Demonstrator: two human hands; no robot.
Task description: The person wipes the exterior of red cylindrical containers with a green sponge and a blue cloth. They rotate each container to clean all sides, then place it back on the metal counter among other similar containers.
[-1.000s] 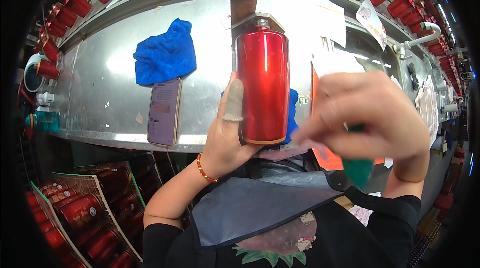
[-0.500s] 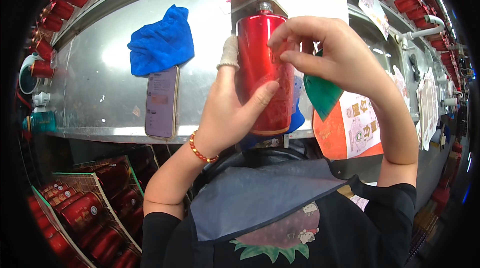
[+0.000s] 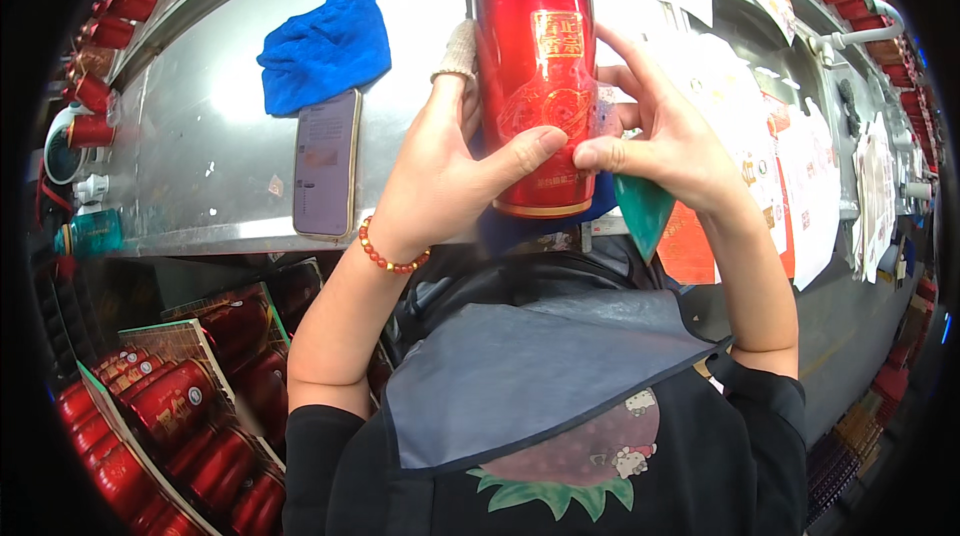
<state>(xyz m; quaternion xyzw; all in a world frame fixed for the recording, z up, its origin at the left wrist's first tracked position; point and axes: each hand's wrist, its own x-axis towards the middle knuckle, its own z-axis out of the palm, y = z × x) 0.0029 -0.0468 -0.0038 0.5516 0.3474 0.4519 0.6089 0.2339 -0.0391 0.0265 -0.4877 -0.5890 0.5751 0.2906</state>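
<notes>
A glossy red bottle (image 3: 530, 66) with gold markings and a clear neck is held up, neck pointing away from me. My left hand (image 3: 435, 161) wraps its left side, thumb across the lower front; a pale cloth cover (image 3: 457, 53) sits on a finger. My right hand (image 3: 680, 146) grips the bottle's right side, thumb on the front near the left thumb. A green flat scraper (image 3: 645, 214) sticks out below the right palm, tucked in that hand. What looks like see-through film (image 3: 607, 119) shows at the bottle's right edge.
On the metal table (image 3: 225, 176) lie a blue cloth (image 3: 328, 51) and a phone (image 3: 327, 166). Printed sheets (image 3: 745, 151) and an orange-red sheet (image 3: 690, 248) lie to the right. Crates of red bottles (image 3: 175, 411) stand at lower left. A white pipe (image 3: 860, 36) is at far right.
The bottle has turned, bringing its gold markings to the front. My right hand has gone from pinching at its face to gripping its right side. The whole view has shifted slightly.
</notes>
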